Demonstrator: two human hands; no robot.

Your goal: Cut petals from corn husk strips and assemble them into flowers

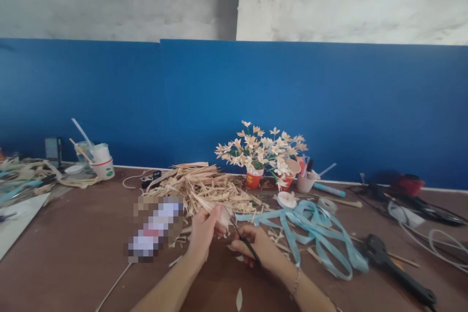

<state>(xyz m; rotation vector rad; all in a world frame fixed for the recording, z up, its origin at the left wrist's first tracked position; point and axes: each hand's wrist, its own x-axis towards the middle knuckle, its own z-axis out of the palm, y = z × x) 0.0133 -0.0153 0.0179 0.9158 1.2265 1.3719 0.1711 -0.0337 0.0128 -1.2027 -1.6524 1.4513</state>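
Note:
My left hand [204,234] is closed, pinching a pale piece of dried husk [224,218] over the table. In my right hand [258,243] is a pair of black-handled scissors [247,243], its blades pointing up and left at the husk's right edge. Whether the blades are parted is too small to tell. Just beyond both hands lies a loose heap of dried husk strips [204,183]. A small petal-shaped cut piece [239,299] rests on the tabletop below my hands, and a few other scraps lie near my right fingers.
Husk flowers [261,148] stand in a red pot [254,179] at the back. Tangled blue ribbon [314,229] and a black-handled tool [398,270] lie right. A blurred-out phone-like device [155,229] sits left, its cable running forward. A white cup [104,169] stands farther left, before the blue panel [183,102].

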